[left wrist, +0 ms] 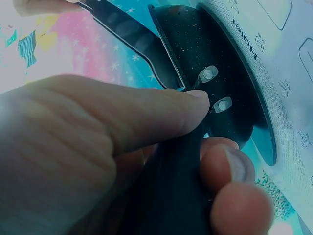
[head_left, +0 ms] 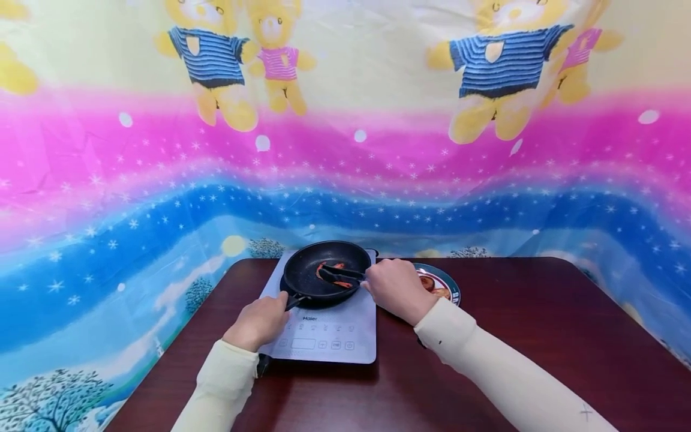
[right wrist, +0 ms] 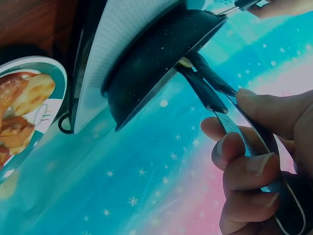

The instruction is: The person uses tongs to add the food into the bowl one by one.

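Observation:
A black frying pan (head_left: 302,270) sits on a white induction cooktop (head_left: 324,351), its handle toward the near left. My left hand (head_left: 259,321) grips that handle (left wrist: 168,181), thumb along the top and fingers curled beneath, as the left wrist view shows. With my right hand (head_left: 396,291) I hold a pair of black tongs (right wrist: 210,90), thumb on one arm and fingers round the other. The tongs' tips reach into the pan, over reddish-orange strips of food (head_left: 340,283). In the right wrist view the pan's wall hides those tips.
A plate (right wrist: 61,81) with a green rim and browned food pieces (right wrist: 22,127) stands just right of the cooktop, partly behind my right hand in the head view. The dark wooden table (head_left: 513,336) ends at a printed curtain (head_left: 356,198) behind.

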`<state>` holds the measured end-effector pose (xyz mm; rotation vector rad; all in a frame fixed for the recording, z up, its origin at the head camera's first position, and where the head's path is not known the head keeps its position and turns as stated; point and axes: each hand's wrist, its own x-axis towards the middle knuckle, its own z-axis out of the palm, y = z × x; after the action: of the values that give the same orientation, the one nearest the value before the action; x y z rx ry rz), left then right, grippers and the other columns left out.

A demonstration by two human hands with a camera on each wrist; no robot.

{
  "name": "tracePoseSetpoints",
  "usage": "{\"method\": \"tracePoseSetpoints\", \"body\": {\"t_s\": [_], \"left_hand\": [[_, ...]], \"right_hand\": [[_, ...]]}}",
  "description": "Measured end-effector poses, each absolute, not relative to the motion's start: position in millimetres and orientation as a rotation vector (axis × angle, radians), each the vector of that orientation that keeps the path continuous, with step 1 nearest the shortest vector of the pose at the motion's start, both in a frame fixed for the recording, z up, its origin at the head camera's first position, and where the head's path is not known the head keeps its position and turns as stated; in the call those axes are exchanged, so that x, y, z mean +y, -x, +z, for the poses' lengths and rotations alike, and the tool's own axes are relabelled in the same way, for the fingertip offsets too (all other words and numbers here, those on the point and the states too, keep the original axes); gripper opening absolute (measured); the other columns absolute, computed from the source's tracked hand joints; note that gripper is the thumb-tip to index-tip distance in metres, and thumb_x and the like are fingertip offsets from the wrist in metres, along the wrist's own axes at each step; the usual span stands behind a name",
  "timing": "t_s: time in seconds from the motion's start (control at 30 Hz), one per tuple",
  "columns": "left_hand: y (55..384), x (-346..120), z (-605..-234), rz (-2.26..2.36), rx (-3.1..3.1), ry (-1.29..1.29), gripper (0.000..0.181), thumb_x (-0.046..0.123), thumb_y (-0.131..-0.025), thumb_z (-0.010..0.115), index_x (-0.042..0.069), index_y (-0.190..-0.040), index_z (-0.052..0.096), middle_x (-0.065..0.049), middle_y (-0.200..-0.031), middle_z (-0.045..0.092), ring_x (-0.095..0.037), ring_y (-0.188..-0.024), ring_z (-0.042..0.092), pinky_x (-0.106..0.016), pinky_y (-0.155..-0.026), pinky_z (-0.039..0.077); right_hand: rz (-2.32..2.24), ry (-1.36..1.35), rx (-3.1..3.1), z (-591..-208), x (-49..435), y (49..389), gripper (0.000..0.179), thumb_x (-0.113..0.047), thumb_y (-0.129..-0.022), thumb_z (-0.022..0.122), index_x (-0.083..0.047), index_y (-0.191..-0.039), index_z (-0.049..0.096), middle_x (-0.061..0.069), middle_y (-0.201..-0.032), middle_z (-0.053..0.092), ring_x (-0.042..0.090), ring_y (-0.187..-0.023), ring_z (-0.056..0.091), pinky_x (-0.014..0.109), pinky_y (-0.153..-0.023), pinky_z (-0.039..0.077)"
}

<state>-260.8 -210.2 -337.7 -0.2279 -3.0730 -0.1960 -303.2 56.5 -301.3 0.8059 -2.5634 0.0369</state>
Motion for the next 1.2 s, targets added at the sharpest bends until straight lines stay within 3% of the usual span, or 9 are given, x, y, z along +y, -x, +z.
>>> {"method": "tracePoseSetpoints", "body": {"t_s": [0.33, 0.9, 1.2], "left_hand": [[262, -208, -338, -0.192, -3.063, 0.223, 0.019, 0.020, -0.096, 0.059, 0.003, -0.103, 0.054, -0.008, -0.071, 0.054, -0.021, -0.059, 0.049, -0.036, -0.057, 0.041], [259, -207, -336, -0.180, -3.073, 0.213, 0.021, 0.020, -0.097, 0.059, 0.002, -0.106, 0.055, -0.010, -0.074, 0.055, -0.021, -0.061, 0.049, -0.037, -0.058, 0.042], [260, -207, -335, -0.192, -3.071, 0.210, 0.020, 0.020, -0.097, 0.059, 0.003, -0.104, 0.055, -0.010, -0.074, 0.055, -0.021, -0.062, 0.049, -0.037, -0.058, 0.042]], "right_hand": [[-0.084, -0.800, -2.577, -305, 42, 304, 0.031, -0.035, -0.088, 0.070, -0.016, -0.065, 0.066, -0.002, -0.045, 0.039, 0.014, -0.041, 0.040, 0.029, -0.042, 0.038], [-0.028, -0.754, -2.702, -296, 36, 299, 0.033, -0.037, -0.089, 0.069, -0.015, -0.065, 0.063, 0.001, -0.049, 0.044, 0.016, -0.042, 0.044, 0.032, -0.042, 0.040], [0.076, -0.755, -2.778, -291, 44, 300, 0.040, -0.044, -0.090, 0.065, -0.019, -0.060, 0.055, 0.000, -0.053, 0.046, 0.016, -0.053, 0.047, 0.036, -0.050, 0.042]]}}
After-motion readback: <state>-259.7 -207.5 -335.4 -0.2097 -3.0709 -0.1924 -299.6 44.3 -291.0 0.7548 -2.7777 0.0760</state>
